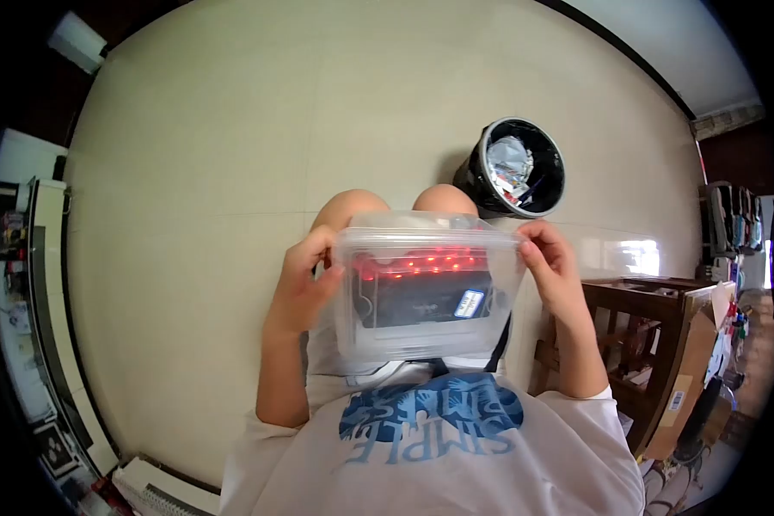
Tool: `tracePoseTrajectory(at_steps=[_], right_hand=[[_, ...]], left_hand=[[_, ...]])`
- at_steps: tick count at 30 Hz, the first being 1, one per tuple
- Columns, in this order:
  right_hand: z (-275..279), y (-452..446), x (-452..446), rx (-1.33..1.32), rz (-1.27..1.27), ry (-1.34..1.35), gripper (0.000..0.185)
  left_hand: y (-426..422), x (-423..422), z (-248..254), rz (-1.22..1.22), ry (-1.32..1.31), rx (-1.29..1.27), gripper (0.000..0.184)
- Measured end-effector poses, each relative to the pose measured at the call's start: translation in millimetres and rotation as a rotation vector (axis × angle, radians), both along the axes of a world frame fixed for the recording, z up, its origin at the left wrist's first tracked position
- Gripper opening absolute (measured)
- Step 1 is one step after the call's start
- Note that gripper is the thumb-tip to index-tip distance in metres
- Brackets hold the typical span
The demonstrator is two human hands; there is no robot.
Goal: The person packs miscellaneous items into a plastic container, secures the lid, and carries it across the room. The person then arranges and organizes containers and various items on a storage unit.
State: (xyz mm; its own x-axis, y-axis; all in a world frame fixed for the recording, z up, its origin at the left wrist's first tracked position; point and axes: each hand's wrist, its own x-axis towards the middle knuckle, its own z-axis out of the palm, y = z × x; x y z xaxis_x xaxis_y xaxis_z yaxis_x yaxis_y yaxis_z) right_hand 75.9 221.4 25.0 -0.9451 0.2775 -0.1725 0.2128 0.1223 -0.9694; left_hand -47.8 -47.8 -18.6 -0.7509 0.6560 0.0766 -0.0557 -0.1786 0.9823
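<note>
A clear plastic container [430, 341] is held up over my lap, in front of my white shirt. Through its wall show a dark item [404, 303] with a small white and blue label [469, 304] and a row of glowing red lights [430, 260]. At the container's left edge, my left hand [308, 279] has its fingers and thumb on the rim. My right hand [549, 267] pinches the upper right corner of the container between thumb and fingers.
A black bin [539, 185] with a bag and wrappers in it stands on the tiled floor beyond my knees. Wooden furniture [632, 344] and a cardboard box [684, 387] are at the right. Shelves [47, 258] line the far left.
</note>
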Motion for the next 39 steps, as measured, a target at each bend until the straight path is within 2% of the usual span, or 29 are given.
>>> tracePoseTrajectory(at_steps=[2, 6, 8, 18, 20, 25, 27, 28, 30, 32, 37, 39], right_hand=[[1, -2, 5, 0.031, 0.01, 0.027, 0.014], [0, -6, 12, 0.051, 0.003, 0.093, 0.015], [-1, -6, 15, 0.045, -0.002, 0.1, 0.018], [2, -3, 10, 0.012, 0.035, 0.064, 0.016], [4, -1, -1, 0.061, 0.033, 0.001, 0.014], [-5, 13, -30, 0.205, 0.038, -0.009, 0.013], [-2, 18, -43, 0.393, 0.177, 0.073, 0.014], [3, 14, -51, 0.402, 0.205, 0.076, 0.014], [18, -12, -73, 0.558, 0.317, 0.232, 0.015], [27, -40, -93, 0.533, 0.402, 0.155, 0.018], [40, -81, -124, 0.514, 0.554, 0.039, 0.019], [29, -70, -134, 0.362, 0.597, -0.005, 0.02]], left_hand=[[5, 0, 7, 0.133, 0.338, -0.168, 0.015], [6, -2, 15, 0.156, 0.381, -0.218, 0.019], [5, -4, 16, 0.105, 0.512, -0.228, 0.022], [6, -1, 9, 0.103, 0.435, -0.165, 0.028], [9, 2, 2, 0.177, 0.294, -0.146, 0.031], [6, 5, -12, 0.188, 0.109, -0.207, 0.03], [11, 9, -8, 0.212, 0.06, -0.201, 0.029], [15, 10, -6, 0.234, 0.071, -0.177, 0.028], [19, 9, -6, 0.289, 0.078, -0.139, 0.027], [21, 8, -8, 0.25, 0.142, -0.238, 0.023], [35, 7, 6, 0.256, 0.117, -0.115, 0.026], [38, 7, 7, 0.278, 0.086, -0.078, 0.027]])
